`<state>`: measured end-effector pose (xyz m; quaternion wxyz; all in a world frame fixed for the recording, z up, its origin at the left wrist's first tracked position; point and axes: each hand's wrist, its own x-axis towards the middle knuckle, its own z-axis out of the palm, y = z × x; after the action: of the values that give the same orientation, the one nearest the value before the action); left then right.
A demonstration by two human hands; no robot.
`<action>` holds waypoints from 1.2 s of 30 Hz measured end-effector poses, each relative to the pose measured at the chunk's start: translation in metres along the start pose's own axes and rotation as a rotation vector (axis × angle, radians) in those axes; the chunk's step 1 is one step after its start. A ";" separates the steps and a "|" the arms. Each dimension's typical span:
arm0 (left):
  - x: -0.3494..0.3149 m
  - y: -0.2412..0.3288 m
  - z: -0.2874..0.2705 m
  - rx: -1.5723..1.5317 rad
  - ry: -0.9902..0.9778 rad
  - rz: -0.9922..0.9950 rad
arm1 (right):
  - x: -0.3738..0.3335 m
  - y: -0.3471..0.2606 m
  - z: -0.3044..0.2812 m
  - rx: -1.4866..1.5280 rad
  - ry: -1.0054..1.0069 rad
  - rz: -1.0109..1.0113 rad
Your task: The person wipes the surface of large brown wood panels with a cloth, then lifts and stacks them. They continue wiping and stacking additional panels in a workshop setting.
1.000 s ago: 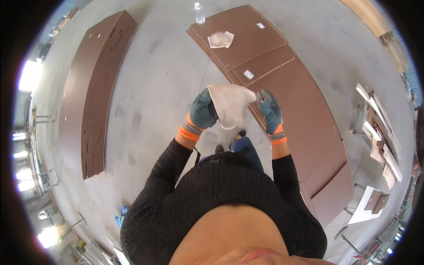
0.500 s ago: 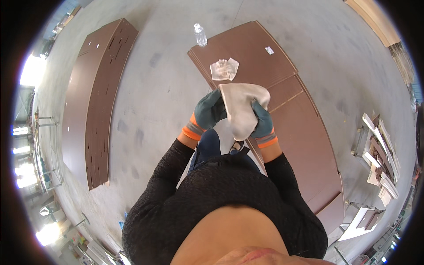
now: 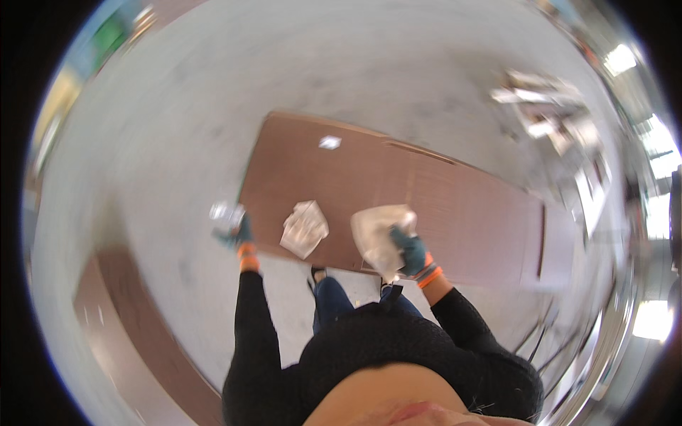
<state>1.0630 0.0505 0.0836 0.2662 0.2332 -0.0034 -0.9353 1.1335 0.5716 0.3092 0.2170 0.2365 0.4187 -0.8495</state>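
Note:
My right hand point(image 3: 408, 250), in a dark green glove with an orange cuff, is closed on a folded beige cloth point(image 3: 380, 238) above the brown panels point(image 3: 476, 213). Off to the left, my gloved left hand point(image 3: 237, 234) is at a clear plastic bottle point(image 3: 227, 214) by the panels' left edge. Blur smears its fingers, and whether they grip the bottle does not show. Between my hands, a second crumpled beige cloth point(image 3: 305, 228) lies on the panels. A small white label point(image 3: 329, 143) sits farther back on them.
Another long brown panel stack point(image 3: 135, 334) stands on the grey floor point(image 3: 177, 142) at the lower left. White and brown offcuts point(image 3: 550, 110) are heaped at the far right. Blurred racks and bright windows line the right rim.
My left hand has let go of the folded cloth and swung left to the bottle. My right hand keeps the cloth. The view has turned, shifting the panels and floor around me.

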 end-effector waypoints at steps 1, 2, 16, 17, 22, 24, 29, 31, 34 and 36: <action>0.027 0.006 0.010 -0.151 0.009 -0.078 | 0.002 0.004 0.009 0.004 -0.034 0.062; 0.049 0.020 0.021 -0.173 0.005 -0.079 | -0.005 0.002 0.041 0.051 -0.004 0.070; 0.071 -0.016 0.052 1.883 0.303 0.695 | -0.031 0.029 0.003 0.045 0.247 -0.068; 0.059 -0.030 0.054 1.941 0.317 0.632 | -0.048 0.025 -0.002 0.089 0.284 -0.068; 0.008 -0.067 0.081 2.100 0.249 0.742 | -0.100 0.037 -0.064 0.281 0.295 -0.168; -0.021 -0.095 0.101 2.135 0.042 0.722 | -0.124 0.035 -0.077 0.257 0.364 -0.199; -0.145 -0.199 0.125 1.964 -0.624 0.644 | -0.171 0.047 -0.159 0.374 0.331 -0.274; -0.196 -0.241 0.116 1.952 -0.818 0.609 | -0.191 0.054 -0.203 0.419 0.310 -0.295; -0.288 -0.314 0.079 1.727 -1.065 0.496 | -0.238 0.059 -0.254 0.472 0.305 -0.404; -0.400 -0.362 0.069 1.772 -1.203 0.183 | -0.289 0.067 -0.295 0.493 0.404 -0.422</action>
<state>1.1531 0.5527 0.2713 0.0258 -0.1565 -0.8281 -0.5376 1.4655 0.8243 0.2785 -0.1130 0.3527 0.2757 -0.8870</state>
